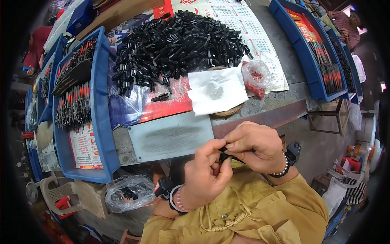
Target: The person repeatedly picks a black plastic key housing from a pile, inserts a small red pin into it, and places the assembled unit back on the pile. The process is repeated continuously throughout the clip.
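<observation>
Glossy black plastic parts (178, 40), matt grey metal plate (170, 136) (scuffed), white paper sheet (215, 91)

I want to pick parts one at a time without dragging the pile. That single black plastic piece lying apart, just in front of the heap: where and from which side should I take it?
Pinch the lone black piece across its narrow width near the middle, coming from above on the near side. It lies flat, long axis left-right, clear of the heap, so both long sides are probably free for fingertips.
</observation>
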### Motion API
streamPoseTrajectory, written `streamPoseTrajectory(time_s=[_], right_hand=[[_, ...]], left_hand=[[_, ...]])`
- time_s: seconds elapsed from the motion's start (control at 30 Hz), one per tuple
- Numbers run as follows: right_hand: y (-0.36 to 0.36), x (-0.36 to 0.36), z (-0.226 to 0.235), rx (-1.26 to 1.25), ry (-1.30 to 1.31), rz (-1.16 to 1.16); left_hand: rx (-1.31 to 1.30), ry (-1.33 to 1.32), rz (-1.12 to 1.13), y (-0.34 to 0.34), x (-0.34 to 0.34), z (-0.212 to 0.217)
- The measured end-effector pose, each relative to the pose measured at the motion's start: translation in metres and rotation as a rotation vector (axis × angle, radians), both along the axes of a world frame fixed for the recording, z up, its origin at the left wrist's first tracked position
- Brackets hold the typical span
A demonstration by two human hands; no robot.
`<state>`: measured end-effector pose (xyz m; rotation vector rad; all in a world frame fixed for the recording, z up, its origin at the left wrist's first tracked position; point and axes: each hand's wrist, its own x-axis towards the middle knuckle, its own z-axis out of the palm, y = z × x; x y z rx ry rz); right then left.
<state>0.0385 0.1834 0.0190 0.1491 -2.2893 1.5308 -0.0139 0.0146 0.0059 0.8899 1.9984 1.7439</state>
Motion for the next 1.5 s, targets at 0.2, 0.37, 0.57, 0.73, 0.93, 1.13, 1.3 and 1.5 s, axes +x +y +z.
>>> streamPoseTrajectory(time_s=[0.2,0.37,0.57,0.73,0.93,1.13,1.3,1.5], right_hand=[[-0.011,0.001,-0.012,-0.146,0.029,-0.070],[-0.019,0.003,-0.020,-0.382,-0.019,-0.069],[-0.022,0.003,-0.021,-1.040,-0.177,0.051],[-0.020,-0.007,-0.025,-0.907,-0.238,0.059],[-0.027,-0.005,-0.026,-1.062,-0.357,0.087],[-0.025,-0.007,-0.032,-1.243,-0.447,0.209],[-0.032,-0.002,-0.028,-1.052,-0.231,-0.048],[-0.032,0.002,-0.029,-0.534,-0.038,-0.066]], left_hand=[[0.044,0.036,0.029,0.000,0.000,-0.006],[0.117,0.005,0.082,0.000,0.005,-0.012],[0.208,-0.118,0.111,0.001,0.006,-0.019],[0.196,-0.197,0.075,0.001,0.009,-0.023],[0.194,-0.186,0.110,0.000,0.014,-0.029],[0.246,-0.205,0.077,-0.003,0.013,-0.029],[0.085,-0.278,0.085,-0.013,-0.002,-0.023],[0.239,-0.517,0.026,-0.010,-0.004,-0.011]])
